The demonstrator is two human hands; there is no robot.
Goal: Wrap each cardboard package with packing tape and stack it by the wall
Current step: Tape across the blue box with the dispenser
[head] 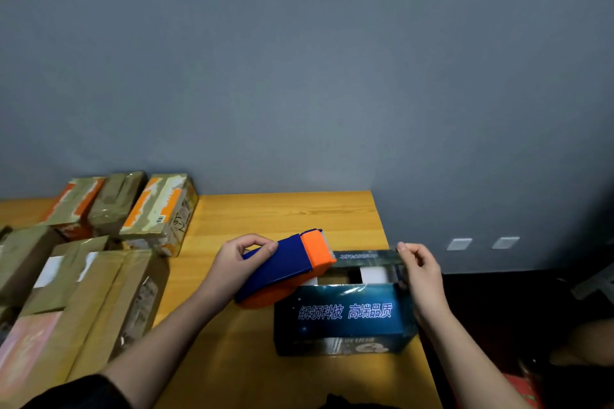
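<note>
On the wooden table (285, 212), a dark blue box (345, 315) sits near the right edge. Left hand (232, 262) grips a blue-and-orange tape dispenser (285, 266) over it; right hand (420, 272) pinches the clear tape (368, 259) end. Taped packages (159, 209) lie along the wall (299, 60).

I see a dark blue cardboard package (345, 315) with white Chinese lettering lying flat near the worktop's right edge, its top open. A blue-and-orange tape dispenser (289, 266) tilts over its left end, clear tape (368, 257) stretched across the opening.
</note>
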